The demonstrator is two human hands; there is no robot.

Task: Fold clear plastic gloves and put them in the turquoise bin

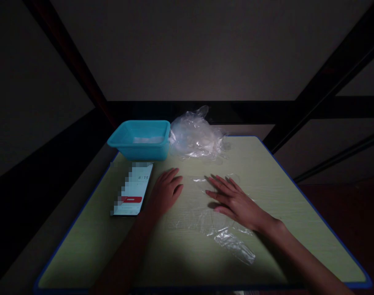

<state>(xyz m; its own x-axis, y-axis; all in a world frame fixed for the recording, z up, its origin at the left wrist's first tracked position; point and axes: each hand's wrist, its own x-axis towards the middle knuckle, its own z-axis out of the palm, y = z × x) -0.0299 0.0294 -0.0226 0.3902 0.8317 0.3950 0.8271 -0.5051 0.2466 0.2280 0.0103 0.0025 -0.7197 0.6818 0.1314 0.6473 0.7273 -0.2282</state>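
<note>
A thin, see-through plastic disposable glove (211, 221) lies spread on the table, its outline faint and one crumpled part pointing toward the front. My right hand (231, 200) rests palm down on its right side, with fingers spread. To the left, my left hand (166, 188) lies on the table near the glove's edge. Its fingers are loosely bent, thumb apart, and nothing shows in them. Behind both hands sits a heap of clear, crumpled plastic gloves (197, 135).
A turquoise plastic basin (137, 153) stands at the back left, touching or close beside the heap; something pale lies in it. A lit phone (133, 190) lies left of my left hand. The pale table (282, 205) has a blue rim, and a wall rises behind.
</note>
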